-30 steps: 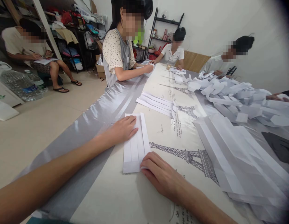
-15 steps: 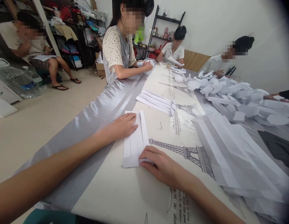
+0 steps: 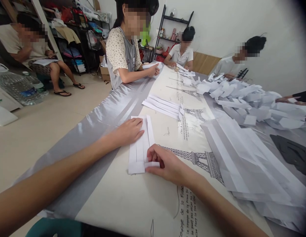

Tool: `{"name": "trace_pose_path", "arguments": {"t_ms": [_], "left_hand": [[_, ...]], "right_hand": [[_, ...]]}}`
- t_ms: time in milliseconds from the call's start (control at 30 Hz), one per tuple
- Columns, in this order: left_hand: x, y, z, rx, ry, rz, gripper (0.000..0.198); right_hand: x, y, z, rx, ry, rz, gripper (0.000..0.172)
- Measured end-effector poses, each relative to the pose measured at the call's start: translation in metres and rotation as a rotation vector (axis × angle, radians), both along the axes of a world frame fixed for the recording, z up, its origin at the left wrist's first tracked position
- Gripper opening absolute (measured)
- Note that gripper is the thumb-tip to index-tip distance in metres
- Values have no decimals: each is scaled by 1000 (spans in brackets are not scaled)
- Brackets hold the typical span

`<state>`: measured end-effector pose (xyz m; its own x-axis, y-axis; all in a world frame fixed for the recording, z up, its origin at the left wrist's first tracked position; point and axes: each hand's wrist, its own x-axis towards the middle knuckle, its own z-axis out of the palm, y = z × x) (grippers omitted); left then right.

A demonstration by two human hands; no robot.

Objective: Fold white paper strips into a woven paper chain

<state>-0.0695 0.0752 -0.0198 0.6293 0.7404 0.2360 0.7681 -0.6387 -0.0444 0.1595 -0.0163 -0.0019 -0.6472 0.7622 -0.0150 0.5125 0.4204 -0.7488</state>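
Off to the far left, on the floor, a large water bottle (image 3: 19, 87) is seen lying near a seated person (image 3: 32, 42) with papers held on the lap. Further along, a person in a spotted top (image 3: 120, 54) is placed at the left edge of the desk (image 3: 98, 131), which is covered with shiny grey cloth and a pale runner (image 3: 143, 204) printed with towers.

Near the middle, the left hand (image 3: 129, 131) is laid flat on the folded paper (image 3: 139, 149). Its grip is spread, with the fingers stretched across the upper half of the strip and pressed down. The folded paper is found lying lengthwise on the pale runner, close in front of the wearer, between the two hands. Its near end is turned over into a short flap. The right part of this flap is pinched by the right hand (image 3: 167, 164), whose grip is closed on it with curled fingertips.

Beyond, a small stack of folded strips (image 3: 163, 107) is set apart on the runner. To the right, a broad stack of larger creased sheets (image 3: 254, 164) is spread near the right hand. Behind it, a loose heap of white folded pieces (image 3: 242, 98) is piled. Two more people are seated at the far end of the desk.
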Motion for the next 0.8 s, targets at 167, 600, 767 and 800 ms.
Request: {"name": "trace_pose_path", "arguments": {"t_ms": [167, 600, 767, 800], "left_hand": [[-1, 0, 0, -5, -22, 3, 39], [-3, 1, -7, -13, -66, 4, 43], [-4, 1, -8, -15, -55, 11, 44], [-4, 1, -8, -12, -50, 11, 44]], "right_hand": [[2, -8, -8, 551, 1, 107, 4], [1, -25, -3, 794, -93, 261, 22], [1, -34, -7, 783, -192, 264, 24], [1, -34, -8, 769, -203, 266, 24]]}}
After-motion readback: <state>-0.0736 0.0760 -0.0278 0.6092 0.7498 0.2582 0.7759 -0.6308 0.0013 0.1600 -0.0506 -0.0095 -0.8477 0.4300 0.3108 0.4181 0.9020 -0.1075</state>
